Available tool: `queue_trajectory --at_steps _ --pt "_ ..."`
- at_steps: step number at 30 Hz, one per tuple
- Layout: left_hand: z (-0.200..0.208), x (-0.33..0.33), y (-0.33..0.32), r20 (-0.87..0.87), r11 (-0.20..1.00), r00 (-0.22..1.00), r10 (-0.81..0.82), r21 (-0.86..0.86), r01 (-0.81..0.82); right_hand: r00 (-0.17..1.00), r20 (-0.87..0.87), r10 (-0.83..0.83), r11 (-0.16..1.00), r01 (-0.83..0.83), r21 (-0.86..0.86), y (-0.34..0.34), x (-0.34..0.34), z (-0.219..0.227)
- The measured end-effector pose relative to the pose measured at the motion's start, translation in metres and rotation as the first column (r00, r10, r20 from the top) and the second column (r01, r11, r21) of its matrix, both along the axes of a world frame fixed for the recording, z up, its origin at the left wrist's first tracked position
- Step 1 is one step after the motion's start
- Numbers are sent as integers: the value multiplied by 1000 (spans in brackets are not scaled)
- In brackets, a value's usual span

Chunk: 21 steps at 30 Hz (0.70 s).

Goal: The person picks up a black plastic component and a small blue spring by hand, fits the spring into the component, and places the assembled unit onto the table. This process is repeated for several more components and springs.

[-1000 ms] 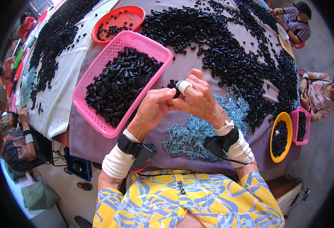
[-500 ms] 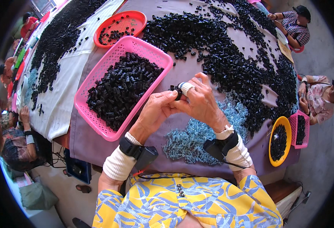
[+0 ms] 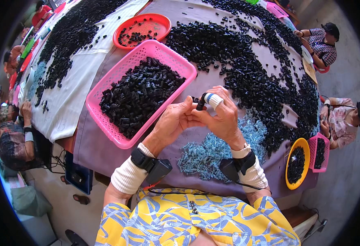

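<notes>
The left hand [image 3: 169, 123] pinches a small black piece [image 3: 200, 105] with its raised thumb against its fingers, and the right hand [image 3: 224, 119] meets it there, thumb and forefinger pressed to the same piece. The piece sits between the two hands, above the counter [image 3: 102, 153] and just beyond the right rim of a pink basket [image 3: 103, 122]; whether it is one part or two joined is too small to tell. A white finger sleeve [image 3: 213, 100] with blue stripes covers a finger of the right hand, and each wrist carries a white ribbed cuff and a black strapped box. Black parts [image 3: 141, 96] fill the pink basket, which stands at a slant on the mauve cloth. Clear bluish coils [image 3: 206, 158] lie in a heap under and beside the right forearm, touching a broad spread of loose black pieces [image 3: 253, 90] farther out. A red tray [image 3: 157, 28] with a few black bits stands beyond the basket. To the right, near the edge, a yellow tray [image 3: 293, 185] holds dark pieces next to a smaller pink container [image 3: 326, 153]. A person [image 3: 344, 123] in a floral top sits past it.
</notes>
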<state>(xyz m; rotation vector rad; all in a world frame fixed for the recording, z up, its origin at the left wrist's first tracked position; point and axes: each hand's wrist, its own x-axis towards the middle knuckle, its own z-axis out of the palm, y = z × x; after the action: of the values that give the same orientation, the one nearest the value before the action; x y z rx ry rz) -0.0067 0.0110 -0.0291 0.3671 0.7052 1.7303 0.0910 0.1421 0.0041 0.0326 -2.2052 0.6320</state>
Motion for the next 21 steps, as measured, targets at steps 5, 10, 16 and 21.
queue_trajectory --at_steps 5,10,16,21 --pt "0 0 -2 44 1000 999 9 -29 -8 999 -5 41 997 -41 65 5 0 -1" --pt "10 3 -5 -33 995 994 100 -24 -100 971 227 75 997 -76 -6 3 -5 5" --pt "23 -32 -29 6 855 855 518 -14 -518 954 298 -15 990 56 -130 34 4 3" --pt "14 -42 -48 8 793 793 609 -33 -608 893 445 -66 998 54 39 39 10 -35"
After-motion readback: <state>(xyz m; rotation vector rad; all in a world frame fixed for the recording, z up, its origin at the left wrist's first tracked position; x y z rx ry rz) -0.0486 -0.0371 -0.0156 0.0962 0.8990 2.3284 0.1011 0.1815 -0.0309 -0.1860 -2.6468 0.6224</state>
